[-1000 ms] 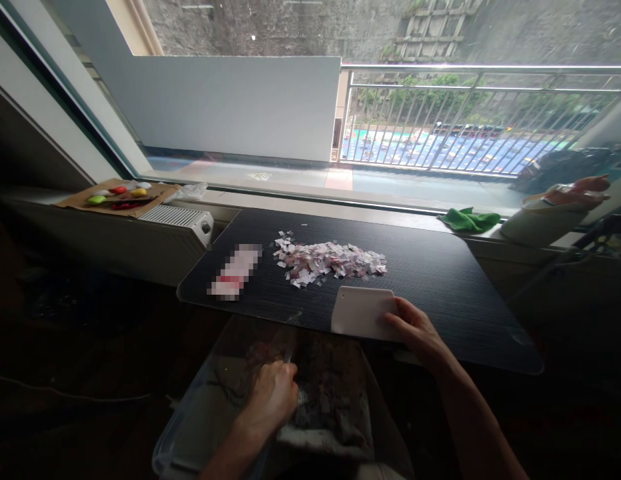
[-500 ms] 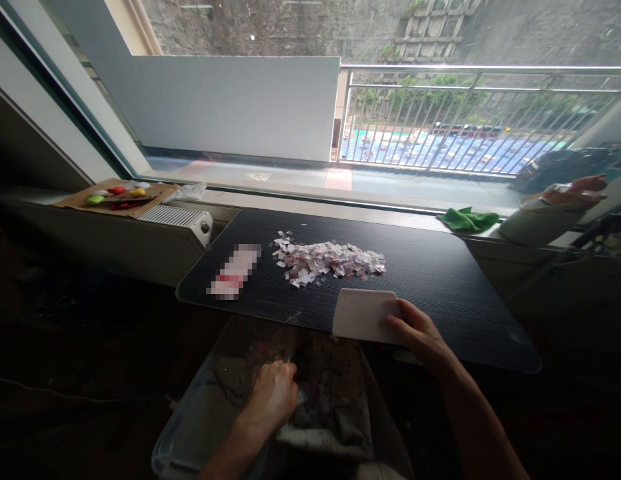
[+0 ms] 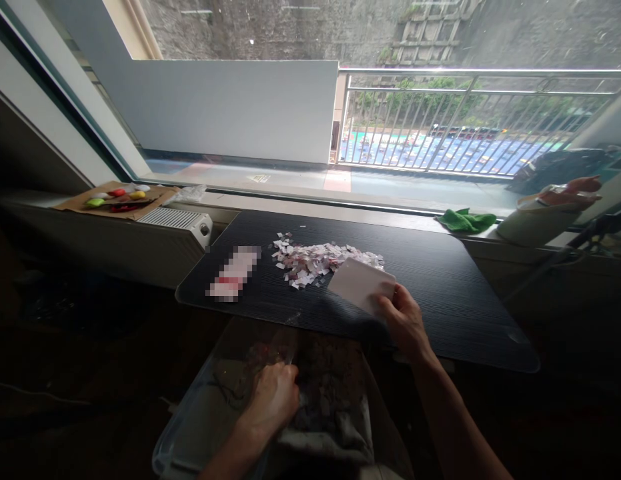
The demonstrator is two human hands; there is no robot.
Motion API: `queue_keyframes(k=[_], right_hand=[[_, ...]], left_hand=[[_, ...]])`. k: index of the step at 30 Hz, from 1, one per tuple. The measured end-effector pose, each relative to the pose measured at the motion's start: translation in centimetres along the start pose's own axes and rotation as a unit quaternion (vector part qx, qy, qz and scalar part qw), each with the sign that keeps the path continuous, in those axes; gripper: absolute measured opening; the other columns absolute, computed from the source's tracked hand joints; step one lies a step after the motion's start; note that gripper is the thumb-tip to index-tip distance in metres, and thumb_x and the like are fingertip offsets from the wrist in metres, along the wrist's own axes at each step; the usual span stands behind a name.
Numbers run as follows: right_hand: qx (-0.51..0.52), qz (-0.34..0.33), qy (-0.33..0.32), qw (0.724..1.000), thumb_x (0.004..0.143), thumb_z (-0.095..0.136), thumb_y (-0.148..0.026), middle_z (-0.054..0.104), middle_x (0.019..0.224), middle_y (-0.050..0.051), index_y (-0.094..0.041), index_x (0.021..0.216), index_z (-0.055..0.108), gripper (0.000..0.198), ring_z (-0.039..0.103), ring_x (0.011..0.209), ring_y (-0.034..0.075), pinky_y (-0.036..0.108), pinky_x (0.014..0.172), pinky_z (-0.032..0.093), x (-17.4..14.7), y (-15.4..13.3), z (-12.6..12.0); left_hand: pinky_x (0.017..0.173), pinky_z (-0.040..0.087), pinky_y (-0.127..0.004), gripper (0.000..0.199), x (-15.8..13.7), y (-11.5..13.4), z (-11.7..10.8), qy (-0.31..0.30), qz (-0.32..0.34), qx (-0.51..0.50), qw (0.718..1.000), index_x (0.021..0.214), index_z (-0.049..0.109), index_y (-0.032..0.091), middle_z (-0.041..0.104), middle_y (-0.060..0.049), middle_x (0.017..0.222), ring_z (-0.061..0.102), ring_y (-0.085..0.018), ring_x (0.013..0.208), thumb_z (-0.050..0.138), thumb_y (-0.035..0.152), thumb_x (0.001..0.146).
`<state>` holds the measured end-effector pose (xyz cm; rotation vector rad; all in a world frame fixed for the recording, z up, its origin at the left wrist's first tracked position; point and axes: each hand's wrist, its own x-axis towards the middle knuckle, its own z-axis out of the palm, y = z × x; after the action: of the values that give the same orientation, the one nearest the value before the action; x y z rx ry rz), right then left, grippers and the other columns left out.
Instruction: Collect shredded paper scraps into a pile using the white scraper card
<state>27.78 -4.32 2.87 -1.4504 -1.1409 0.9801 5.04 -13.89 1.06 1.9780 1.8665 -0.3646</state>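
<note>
My right hand (image 3: 404, 319) grips a flat white plastic scraper (image 3: 357, 283) by its right end, raised and tilted over the table. The scraper covers part of the pile of small cut paper pieces (image 3: 315, 259), which are whitish with pink marks. I cannot tell whether it touches them. Below the table's front edge, my left hand (image 3: 274, 393) is closed on what looks like the edge of a clear plastic bag (image 3: 286, 339). The bag's outline is dim, and dark shapes around it are hard to make out.
A pixelated pink-white strip (image 3: 235, 273) lies left on the black table (image 3: 440, 293). Under the table's front edge, a clear plastic bin (image 3: 177, 430) stands at left. A radiator (image 3: 177, 223), cardboard with colourful items (image 3: 117, 195) and a green cloth (image 3: 465, 221) line the window side.
My right hand has lifted the scraper from the table's front edge, moving it forward and tilting it in front of the paper pieces. The left hand has hardly moved.
</note>
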Motion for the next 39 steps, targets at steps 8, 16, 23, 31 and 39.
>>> queue_keyframes(k=[8, 16, 23, 31, 39], right_hand=[[-0.086, -0.063, 0.015, 0.994, 0.071, 0.051, -0.031, 0.062, 0.083, 0.005, -0.017, 0.096, 0.053, 0.029, 0.058, 0.074, 0.019, 0.033, 0.068, 0.045, 1.6, 0.7, 2.3], [-0.088, -0.06, -0.033, 0.994, 0.07, 0.049, -0.027, 0.063, 0.082, 0.003, -0.018, 0.092, 0.055, 0.025, 0.057, 0.072, 0.018, 0.03, 0.067, 0.044, 0.3, -0.1, 2.4], [-0.098, -0.042, -0.049, 0.993, 0.069, 0.05, -0.028, 0.064, 0.081, 0.004, -0.017, 0.092, 0.056, 0.026, 0.057, 0.072, 0.018, 0.028, 0.064, 0.043, 0.0, -0.4, 2.1], [-0.122, -0.031, 0.016, 0.992, 0.07, 0.051, -0.031, 0.061, 0.077, 0.002, -0.017, 0.092, 0.055, 0.026, 0.056, 0.069, 0.018, 0.029, 0.064, 0.044, -1.0, -0.2, 0.5], [-0.08, -0.029, -0.074, 0.994, 0.071, 0.049, -0.029, 0.062, 0.079, 0.003, -0.017, 0.091, 0.055, 0.024, 0.057, 0.072, 0.018, 0.027, 0.063, 0.044, -3.1, -0.3, 3.2]], left_hand=[[0.073, 0.045, -0.03, 0.029, 0.1, 0.0, 0.2, 0.004, 0.002, -0.012, 1.0, 0.082, 0.066, 0.016, 0.066, -0.01, 0.084, 0.062, -0.022, 0.084, 0.04, 0.011, 0.071], [0.071, 0.047, -0.033, 0.027, 0.3, 0.1, 0.1, -0.006, 0.01, -0.008, 1.0, 0.079, 0.066, 0.016, 0.067, -0.012, 0.083, 0.063, -0.025, 0.081, 0.041, 0.012, 0.071], [0.071, 0.048, -0.034, 0.029, 0.1, 0.6, -0.2, -0.014, 0.007, 0.0, 1.0, 0.081, 0.067, 0.015, 0.067, -0.014, 0.084, 0.063, -0.026, 0.083, 0.041, 0.01, 0.069], [0.07, 0.049, -0.034, 0.029, 0.1, 2.9, -0.5, -0.015, 0.071, -0.001, 0.997, 0.084, 0.067, 0.014, 0.067, -0.014, 0.083, 0.064, -0.025, 0.082, 0.043, 0.009, 0.069], [0.073, 0.049, -0.037, 0.03, 0.2, 3.4, -0.4, -0.026, 0.092, 0.005, 0.995, 0.085, 0.068, 0.011, 0.067, -0.017, 0.082, 0.064, -0.028, 0.084, 0.04, 0.01, 0.074]])
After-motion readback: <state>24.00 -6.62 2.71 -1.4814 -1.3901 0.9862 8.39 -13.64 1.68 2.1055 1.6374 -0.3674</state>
